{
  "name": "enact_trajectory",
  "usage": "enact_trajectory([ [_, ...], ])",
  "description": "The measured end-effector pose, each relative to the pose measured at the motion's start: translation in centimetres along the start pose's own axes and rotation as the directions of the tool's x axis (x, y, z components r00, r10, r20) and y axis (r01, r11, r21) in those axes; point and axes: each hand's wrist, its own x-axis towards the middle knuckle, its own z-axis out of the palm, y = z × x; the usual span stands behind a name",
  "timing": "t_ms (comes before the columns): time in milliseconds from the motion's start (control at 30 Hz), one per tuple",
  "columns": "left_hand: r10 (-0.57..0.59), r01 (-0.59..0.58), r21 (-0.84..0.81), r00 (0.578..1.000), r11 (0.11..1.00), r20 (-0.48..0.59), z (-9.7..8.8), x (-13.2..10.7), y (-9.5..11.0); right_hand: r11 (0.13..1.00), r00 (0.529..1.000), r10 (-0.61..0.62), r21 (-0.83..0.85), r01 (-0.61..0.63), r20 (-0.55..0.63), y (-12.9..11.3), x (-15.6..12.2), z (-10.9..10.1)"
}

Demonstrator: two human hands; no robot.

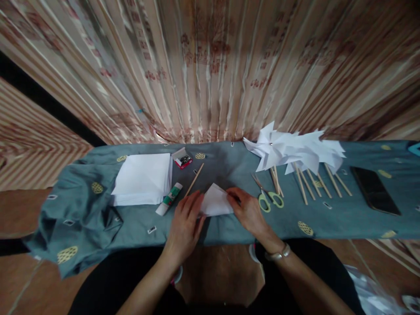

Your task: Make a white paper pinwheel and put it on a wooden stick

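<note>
A small folded sheet of white paper [215, 202] is between my two hands, over the front middle of the cloth-covered table. My left hand [187, 215] grips its left edge, the thumb low along the side. At the opposite edge, my right hand [246, 209] pinches the paper between thumb and fingers. Just beyond my left hand lies a thin wooden stick [194, 179], with a green and white glue stick [169, 199] beside it. Scissors with light green handles [269, 199] rest to the right of my right hand, blades partly apart.
A stack of white paper squares [142, 177] lies at the left, near an open small box of metal pins [182, 158]. Several white paper pinwheels [295, 151] on sticks overlap at the back right. A dark phone [375, 190] lies farther right. A curtain [210, 74] hangs behind the table.
</note>
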Motion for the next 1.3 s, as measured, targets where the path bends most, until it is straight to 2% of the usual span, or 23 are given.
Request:
enact_trajectory([
  [100, 0.187, -0.195, 0.09, 0.978, 0.977, 0.088, 0.5, -0.8, 1.4, 1.0, 0.999, -0.003, -0.022, 0.002, -0.037, 0.2, -0.1, 0.4],
  [200, 0.241, -0.269, 0.146, 0.954, 0.952, 0.18, 1.4, -1.7, 2.2, 0.999, 0.998, -0.019, -0.04, 0.016, -0.065, 0.3, -0.2, 0.6],
  [467, 0.175, -0.246, 0.237, 0.943, 0.94, 0.284, 2.4, -2.3, 1.4, 0.994, 0.992, -0.084, -0.073, 0.077, -0.098, 0.7, 0.0, 1.0],
  [800, 0.167, -0.258, 0.273, 0.934, 0.927, 0.315, 2.5, -2.1, 1.3, 0.971, 0.979, -0.172, -0.185, 0.15, -0.106, 0.7, 0.1, 1.0],
  [1100, 0.167, -0.266, 0.282, 0.929, 0.922, 0.331, 2.5, -2.0, 1.4, 0.899, 0.943, -0.301, -0.371, 0.233, -0.138, 0.8, 0.1, 1.4],
  [1300, 0.16, -0.267, 0.304, 0.929, 0.915, 0.335, 2.8, -2.1, 1.4, 0.84, 0.927, -0.364, -0.462, 0.283, -0.093, 0.0, -0.8, 1.5],
])
